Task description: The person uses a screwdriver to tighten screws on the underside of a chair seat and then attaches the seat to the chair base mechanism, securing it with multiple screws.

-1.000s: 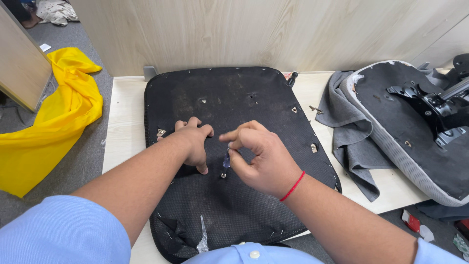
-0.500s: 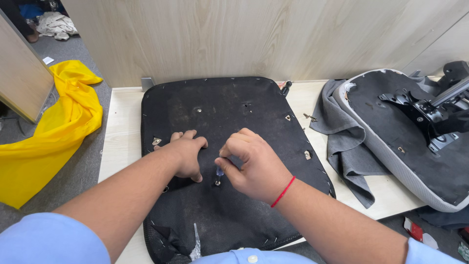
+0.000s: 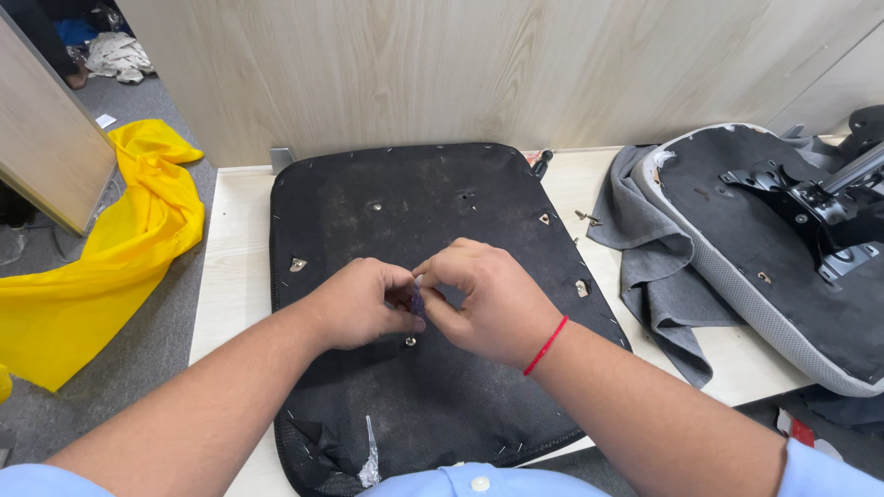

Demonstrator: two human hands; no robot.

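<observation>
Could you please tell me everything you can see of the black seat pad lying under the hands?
The black seat pad lies flat, underside up, on the pale wooden table, its far edge near the wood-look wall. It is roughly square with rounded corners, covered in dusty black fabric fixed by staples along the rim. Small metal fittings and screw holes dot it. A bit of clear plastic sticks up at the near edge. The left hand and right hand meet over its middle, pinching a small bluish piece above a metal fitting.
</observation>
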